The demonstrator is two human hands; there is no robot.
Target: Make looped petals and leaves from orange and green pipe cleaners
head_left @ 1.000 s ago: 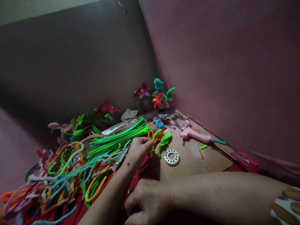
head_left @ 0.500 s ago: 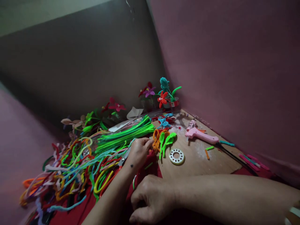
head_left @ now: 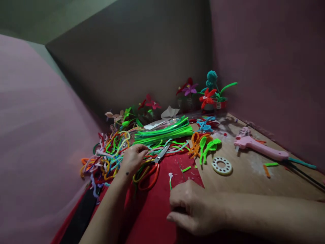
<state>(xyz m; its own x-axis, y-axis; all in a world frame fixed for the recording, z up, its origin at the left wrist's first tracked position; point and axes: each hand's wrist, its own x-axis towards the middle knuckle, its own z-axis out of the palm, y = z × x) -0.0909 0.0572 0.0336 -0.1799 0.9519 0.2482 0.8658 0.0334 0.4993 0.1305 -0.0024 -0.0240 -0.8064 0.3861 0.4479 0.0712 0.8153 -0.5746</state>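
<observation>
My left hand (head_left: pixel 134 158) is over the near edge of a heap of loose coloured pipe cleaners (head_left: pixel 111 154). Its fingers are bent together, and their tips are too dark to show whether anything is in them. Just right of it lie scissors (head_left: pixel 155 166) with orange-red handles. My right hand (head_left: pixel 193 207) is curled closed above the red cloth (head_left: pixel 154 210). A thin green stem with a white tip (head_left: pixel 170 179) shows beside its knuckles; whether the fingers grip it is hidden. Green leaf shapes of pipe cleaner (head_left: pixel 210 146) and orange loops (head_left: pixel 196 144) lie farther off.
A bundle of green pipe cleaners (head_left: pixel 165 131) lies behind the heap. On the wooden board (head_left: pixel 243 179) are a white ring-shaped reel with holes (head_left: pixel 222 165) and a pink glue gun (head_left: pixel 264 147) with a cord. Pipe-cleaner flowers in pots (head_left: pixel 213 93) stand by the back wall.
The view has swung left. My left hand has drawn back leftward from the orange loops to the heap, uncovering the scissors. My right hand stays curled beside the white-tipped stem.
</observation>
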